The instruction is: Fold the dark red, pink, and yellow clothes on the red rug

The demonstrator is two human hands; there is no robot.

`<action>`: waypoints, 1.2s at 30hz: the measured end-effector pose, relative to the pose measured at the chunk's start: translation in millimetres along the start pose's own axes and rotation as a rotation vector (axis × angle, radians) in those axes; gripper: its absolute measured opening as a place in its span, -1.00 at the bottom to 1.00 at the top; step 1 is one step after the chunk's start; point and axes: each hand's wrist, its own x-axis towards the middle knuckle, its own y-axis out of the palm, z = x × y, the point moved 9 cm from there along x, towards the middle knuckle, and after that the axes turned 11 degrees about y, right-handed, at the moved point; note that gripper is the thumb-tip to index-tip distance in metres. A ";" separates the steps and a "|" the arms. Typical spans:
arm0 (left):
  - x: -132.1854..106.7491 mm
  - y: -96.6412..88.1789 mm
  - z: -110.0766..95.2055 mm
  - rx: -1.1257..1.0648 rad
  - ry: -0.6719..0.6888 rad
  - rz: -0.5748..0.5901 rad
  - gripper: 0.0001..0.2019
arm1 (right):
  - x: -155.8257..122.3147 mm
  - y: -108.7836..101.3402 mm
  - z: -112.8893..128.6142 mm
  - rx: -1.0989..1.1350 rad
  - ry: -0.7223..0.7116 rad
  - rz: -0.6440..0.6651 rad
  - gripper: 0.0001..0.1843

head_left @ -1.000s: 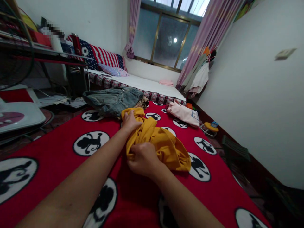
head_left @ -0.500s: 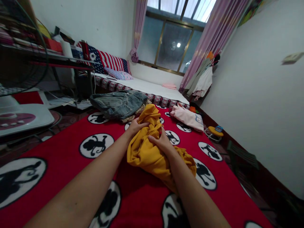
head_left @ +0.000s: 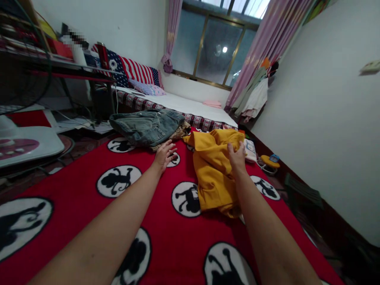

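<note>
A crumpled mustard-yellow garment (head_left: 215,170) hangs and spreads over the right part of the red blanket (head_left: 160,221), which has black figures in white circles. My right hand (head_left: 238,156) grips its upper right part, thumb on the near side, some fingers hidden by the cloth. To the left, apart from the garment, my left hand (head_left: 164,155) has its fingers spread and holds nothing. Just beyond that hand lie folded blue jeans (head_left: 148,126) on a brown patterned cloth (head_left: 179,131). A pale pink folded garment (head_left: 250,150) shows partly behind the yellow one.
A bed with a white sheet (head_left: 190,105) stands beyond the blanket, under a window. At left are a cluttered desk (head_left: 74,65) and a white and pink appliance (head_left: 32,142). A yellow stool (head_left: 269,161) is by the right wall, near hanging clothes (head_left: 257,99).
My left hand has let go of the yellow garment and moved slightly left, its fingers opening. My right hand has carried the garment to the right, partly covering the pale pink one.
</note>
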 end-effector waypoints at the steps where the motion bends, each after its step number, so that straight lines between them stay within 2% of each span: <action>1: 0.3 -0.3 1.4 0.008 0.009 0.002 -0.54 | -2.6 5.3 -10.5 -0.074 0.014 0.027 -0.20; 4: -1.0 6.5 2.5 0.106 0.053 0.064 -0.57 | -26.4 26.7 -31.8 -0.239 -0.007 0.195 -0.08; 6: -2.3 12.7 2.6 0.210 0.096 0.125 -0.55 | -42.6 35.7 -33.8 -0.395 -0.076 0.283 -0.02; 7: -2.9 15.6 3.3 0.263 0.119 0.158 -0.55 | -48.0 37.6 -32.2 -0.494 -0.119 0.310 -0.05; 9: -3.9 21.0 6.7 0.368 0.160 0.228 -0.56 | -51.4 35.2 -28.3 -0.681 -0.182 0.328 -0.26; 12: -5.3 28.2 12.0 0.497 0.232 0.336 -0.60 | -40.5 17.2 -29.1 -0.782 -0.127 0.295 -0.60; 15: -7.8 33.1 9.4 0.612 0.339 0.391 -0.67 | -21.3 -14.5 -30.2 -0.605 -0.020 0.122 -0.71; 18: -13.8 39.2 -1.7 0.747 0.461 0.381 -0.75 | -6.0 -49.3 -35.4 -0.098 0.095 -0.106 -0.73; 20: -23.1 49.8 -11.0 0.835 0.557 0.378 -0.77 | -1.5 -60.8 -48.2 0.272 0.224 -0.200 -0.74; 22: -39.0 70.1 -17.2 0.880 0.664 0.437 -0.78 | -0.8 -59.5 -54.1 0.494 0.302 -0.216 -0.76; 23: -49.3 83.1 -18.0 0.877 0.712 0.499 -0.77 | -0.7 -56.6 -51.8 0.541 0.297 -0.193 -0.77; 25: -71.0 108.5 -16.3 0.833 0.778 0.638 -0.72 | -1.6 -51.6 -41.4 0.562 0.225 -0.133 -0.77; 27: -87.0 125.3 -14.8 0.785 0.807 0.716 -0.63 | -3.9 -52.1 -32.7 0.541 0.146 -0.117 -0.72; 30: -89.4 128.7 -19.9 0.737 0.801 0.651 -0.53 | -8.5 -68.7 -18.8 0.465 -0.014 -0.225 -0.65; 33: -71.4 114.4 -32.4 0.695 0.748 0.463 -0.56 | -18.6 -85.0 8.4 0.257 -0.192 -0.328 -0.66; 36: -51.0 99.9 -56.6 0.631 0.751 0.279 -0.65 | -41.1 -84.7 46.4 0.060 -0.302 -0.317 -0.69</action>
